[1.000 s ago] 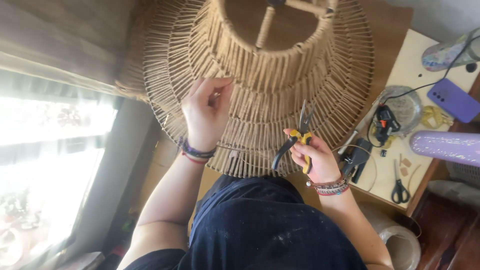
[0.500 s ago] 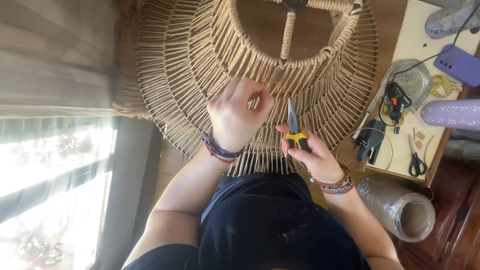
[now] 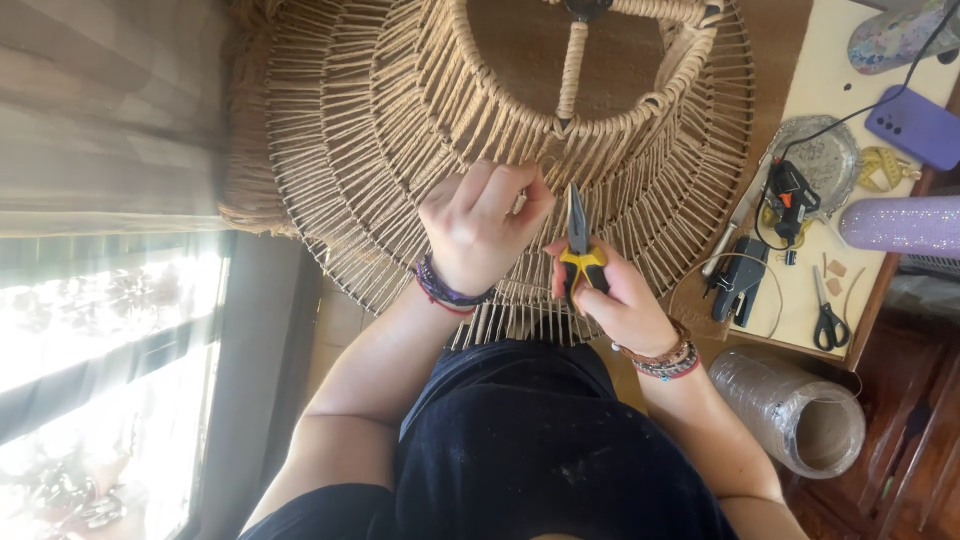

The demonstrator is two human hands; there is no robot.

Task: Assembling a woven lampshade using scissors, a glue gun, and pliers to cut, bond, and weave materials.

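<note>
One woven rope lampshade (image 3: pixel 400 130), large, tiered, lying directly ahead of both hands. Left hand (image 3: pixel 480 225): fingers curled, pinching the shade's cords at the inner ring. Right hand (image 3: pixel 615 300): closed around one pair of yellow-handled pliers (image 3: pixel 580 250), tips up, just beside the left fingers. One pair of scissors (image 3: pixel 826 318) and one purple phone (image 3: pixel 918 125) on the table (image 3: pixel 830 80).

Bright window (image 3: pixel 90 400) glare blows out the left; centre stays sharp.
</note>
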